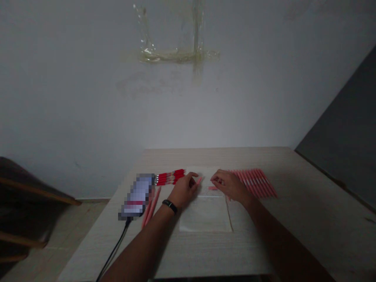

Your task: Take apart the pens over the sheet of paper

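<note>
Now my left grip (185, 188) pinches a pink pen (199, 181) just past the pale sheet (204, 216) on the surface (264, 235), while my right grip (231, 185) curls beside the pen row (258, 182), holding what, if anything, I cannot tell.

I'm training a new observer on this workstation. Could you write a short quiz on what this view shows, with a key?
1. Short answer: which of the person's hands is nearer the red pens?
2. True or false: the row of pink pens lies to the right of the red pens, as the person sees the table.
3. Fill the gap: the black cable meets the near end of the ____.

Key:
1. The left hand, the one with the dark wristband on its wrist.
2. True.
3. Phone.
</note>
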The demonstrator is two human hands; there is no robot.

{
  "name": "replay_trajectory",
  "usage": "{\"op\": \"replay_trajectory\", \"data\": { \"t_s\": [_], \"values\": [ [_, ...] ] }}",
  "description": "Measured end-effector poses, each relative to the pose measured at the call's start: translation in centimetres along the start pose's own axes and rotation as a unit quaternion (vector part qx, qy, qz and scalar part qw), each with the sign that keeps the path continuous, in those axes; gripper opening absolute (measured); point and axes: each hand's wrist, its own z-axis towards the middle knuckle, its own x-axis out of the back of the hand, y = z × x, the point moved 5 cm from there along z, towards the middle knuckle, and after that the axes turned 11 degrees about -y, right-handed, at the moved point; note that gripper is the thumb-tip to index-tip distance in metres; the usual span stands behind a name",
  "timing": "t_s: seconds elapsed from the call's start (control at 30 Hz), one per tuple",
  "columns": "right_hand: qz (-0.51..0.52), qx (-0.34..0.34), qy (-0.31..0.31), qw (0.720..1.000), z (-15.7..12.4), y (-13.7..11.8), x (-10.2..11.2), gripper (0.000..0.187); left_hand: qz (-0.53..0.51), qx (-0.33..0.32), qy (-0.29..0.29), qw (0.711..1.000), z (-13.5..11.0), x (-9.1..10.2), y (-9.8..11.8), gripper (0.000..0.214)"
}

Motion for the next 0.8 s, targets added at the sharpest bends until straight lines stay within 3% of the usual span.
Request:
{"op": "replay_trajectory", "data": {
  "t_s": [0.13,0.5,0.8],
  "values": [
    [-0.016,0.0,-0.017,1.0,0.0,-0.2,0.1,0.01,0.024,0.021,-0.02,0.999,-0.1,-0.4,-0.1,0.024],
    [-0.023,-0.002,-0.062,0.998,-0.1,0.5,-0.5,0.008,0.071,0.024,0.013,0.997,-0.2,0.1,0.1,0.034],
    [-0.021,-0.002,-0.145,0.989,-0.9,0.8,-1.1,0.007,0.053,0.025,0.006,0.998,-0.1,-0.3,-0.5,0.033]
  ]
}}
